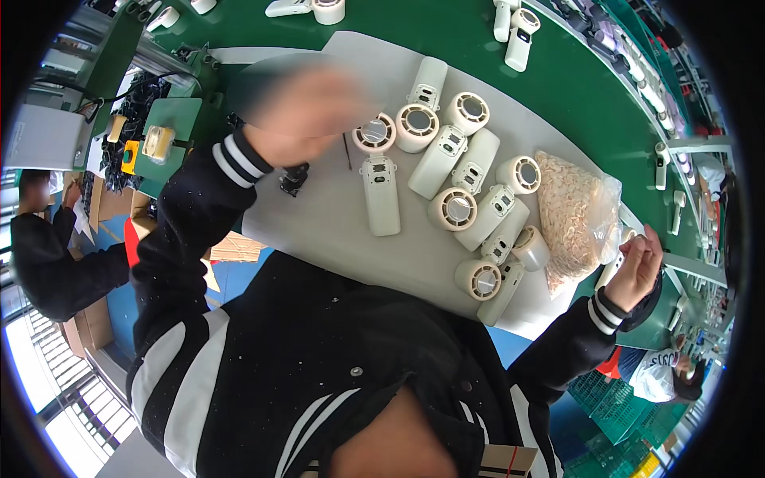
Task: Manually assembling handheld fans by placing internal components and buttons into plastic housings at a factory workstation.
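My left hand [307,107] is over the far left of the grey work surface [327,239], its fingers smeared by blur. Just below it lies a small black part [293,179]. To its right sits a white handheld fan [381,195] with a round head, its handle pointing toward me. Several more fans [438,162] lie grouped at the middle and right. Past a clear bag of pale flat pieces [570,219], my right hand [637,271] has curled fingers next to a white part [610,271]. What its fingers hold, if anything, is hidden.
Beyond the grey surface runs a green table [382,44] with more white fans [518,48] on it. A green fixture [163,131] with a yellow button box [130,157] stands at left. One person [60,239] is at far left, another [657,373] at right near green crates [617,410].
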Tool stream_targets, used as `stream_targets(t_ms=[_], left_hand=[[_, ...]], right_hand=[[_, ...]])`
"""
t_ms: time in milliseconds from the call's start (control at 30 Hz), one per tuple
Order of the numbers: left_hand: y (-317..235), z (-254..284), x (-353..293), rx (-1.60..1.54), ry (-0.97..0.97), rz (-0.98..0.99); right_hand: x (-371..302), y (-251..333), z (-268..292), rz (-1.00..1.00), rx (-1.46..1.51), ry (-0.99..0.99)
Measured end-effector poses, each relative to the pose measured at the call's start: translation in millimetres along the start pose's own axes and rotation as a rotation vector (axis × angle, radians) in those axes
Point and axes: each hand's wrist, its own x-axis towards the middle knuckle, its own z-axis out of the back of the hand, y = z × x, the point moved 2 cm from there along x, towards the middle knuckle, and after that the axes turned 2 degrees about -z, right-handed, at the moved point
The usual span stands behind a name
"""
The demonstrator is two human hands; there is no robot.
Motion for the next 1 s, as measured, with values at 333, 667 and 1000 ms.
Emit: stream_targets(t_ms=[333,667,1000], left_hand=[[36,-30,-29,0.332,-0.109,0.165],[-40,-36,-41,-0.405,-0.517,0.409],[-74,-83,-62,-0.936,-0.764,0.615]], right_hand=[[-90,96,-209,-0.183,0.464,0.553],[-120,98,-253,-0.254,0.503,0.665],[-148,89,-291,0.204,-0.038,0.387]])
